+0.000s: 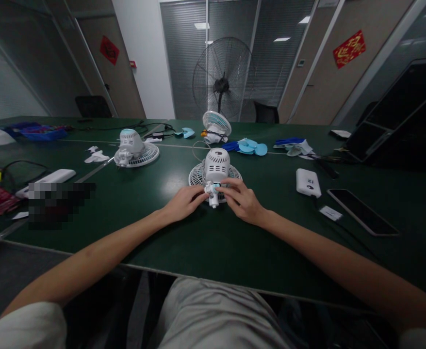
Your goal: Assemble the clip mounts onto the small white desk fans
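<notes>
A small white fan (217,163) lies grille-down on the table in front of me, its vented motor housing upward. Its jointed neck, with a light-blue part, points toward me. My left hand (185,202) pinches this neck from the left with thumb and fingertips. From the right, the fingers of my right hand (245,201) close on the neck by the light-blue part. My fingertips partly cover the joint.
Another small fan (131,145) lies grille-down at the left; a third fan (216,127) stands farther back. Light-blue fan blades (251,146) lie behind my work. To the right are a white power bank (308,182) with a cable, a phone (363,212) and gloves (295,145).
</notes>
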A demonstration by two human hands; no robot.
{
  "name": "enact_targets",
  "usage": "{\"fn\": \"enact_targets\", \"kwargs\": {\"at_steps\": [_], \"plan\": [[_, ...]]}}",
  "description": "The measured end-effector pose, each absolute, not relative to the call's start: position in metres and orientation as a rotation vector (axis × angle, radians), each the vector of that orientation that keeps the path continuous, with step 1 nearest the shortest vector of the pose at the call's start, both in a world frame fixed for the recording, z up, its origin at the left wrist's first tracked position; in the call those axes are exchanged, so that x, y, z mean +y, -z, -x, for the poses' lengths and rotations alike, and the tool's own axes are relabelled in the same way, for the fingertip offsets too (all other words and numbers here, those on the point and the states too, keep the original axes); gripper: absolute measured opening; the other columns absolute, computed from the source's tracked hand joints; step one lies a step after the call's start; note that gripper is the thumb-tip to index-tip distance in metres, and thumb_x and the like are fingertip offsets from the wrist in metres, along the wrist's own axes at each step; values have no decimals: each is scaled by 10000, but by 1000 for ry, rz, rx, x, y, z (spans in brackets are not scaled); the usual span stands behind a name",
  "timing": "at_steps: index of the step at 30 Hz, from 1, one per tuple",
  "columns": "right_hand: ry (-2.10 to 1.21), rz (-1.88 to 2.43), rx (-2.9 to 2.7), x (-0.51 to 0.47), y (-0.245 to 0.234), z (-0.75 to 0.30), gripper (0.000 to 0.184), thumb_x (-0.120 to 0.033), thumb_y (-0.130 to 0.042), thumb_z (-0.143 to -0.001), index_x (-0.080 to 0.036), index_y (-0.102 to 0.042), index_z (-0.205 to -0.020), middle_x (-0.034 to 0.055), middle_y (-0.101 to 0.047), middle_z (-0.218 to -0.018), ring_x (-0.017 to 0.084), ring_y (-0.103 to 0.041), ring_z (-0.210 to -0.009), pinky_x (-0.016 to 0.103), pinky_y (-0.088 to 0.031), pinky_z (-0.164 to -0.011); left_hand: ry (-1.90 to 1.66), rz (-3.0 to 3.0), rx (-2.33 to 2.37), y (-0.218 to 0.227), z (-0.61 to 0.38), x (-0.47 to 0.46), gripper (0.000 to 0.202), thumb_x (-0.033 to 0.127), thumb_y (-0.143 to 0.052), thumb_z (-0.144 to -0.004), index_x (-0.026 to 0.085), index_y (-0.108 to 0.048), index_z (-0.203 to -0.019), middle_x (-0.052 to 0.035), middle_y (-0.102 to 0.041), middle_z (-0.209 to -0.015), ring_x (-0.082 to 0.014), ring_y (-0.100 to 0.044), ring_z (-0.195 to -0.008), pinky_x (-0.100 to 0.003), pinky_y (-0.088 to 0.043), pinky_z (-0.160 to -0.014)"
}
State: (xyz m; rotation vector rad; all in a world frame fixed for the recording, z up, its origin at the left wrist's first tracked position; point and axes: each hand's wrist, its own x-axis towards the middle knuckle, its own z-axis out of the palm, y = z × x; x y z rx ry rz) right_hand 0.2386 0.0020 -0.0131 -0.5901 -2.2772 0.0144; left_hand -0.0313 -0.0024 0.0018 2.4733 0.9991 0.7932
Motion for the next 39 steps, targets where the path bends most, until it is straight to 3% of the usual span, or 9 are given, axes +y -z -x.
{"fn": "enact_targets", "kwargs": {"at_steps": [13, 21, 32, 39], "plan": [[-16, 699, -2222, 5, 16, -238, 239, -155, -506, -1021, -218, -645, -1205, 108, -516, -1447, 242, -683, -1074, 437, -685, -824, -774, -2506, 1006, 0, 31, -3, 340, 406, -446, -1114, 175, -685, -1044, -49, -705, -967, -194, -652, -861, -300, -471, -763], [-25, 647, -2245, 2, 17, -238, 517, -133, -493, -1015, -329, -498, -1492, 88, -499, -1461, 244, -661, -1135, 427, -690, -858, -786, -2505, 1012, 0, 32, -2, 349, 406, -440, -1118, 172, -674, -1007, -46, -702, -937, -188, -643, -837, -307, -472, -770], [-20, 680, -2239, 3, 14, -238, 283, -125, -491, -1009, -227, -633, -1231, 105, -495, -1468, 229, -675, -1042, 426, -684, -796, -783, -2501, 1013, -1, 31, -4, 351, 412, -440, -1113, 174, -690, -1050, -52, -704, -954, -193, -644, -848, -309, -480, -761], [-32, 641, -2259, 2, 14, -239, 571, -108, -481, -1000, -326, -464, -1527, 94, -472, -1481, 232, -660, -1104, 420, -680, -854, -798, -2494, 1014, 0, 31, -2, 365, 421, -430, -1118, 172, -676, -1015, -44, -699, -934, -188, -635, -836, -308, -469, -767]]}}
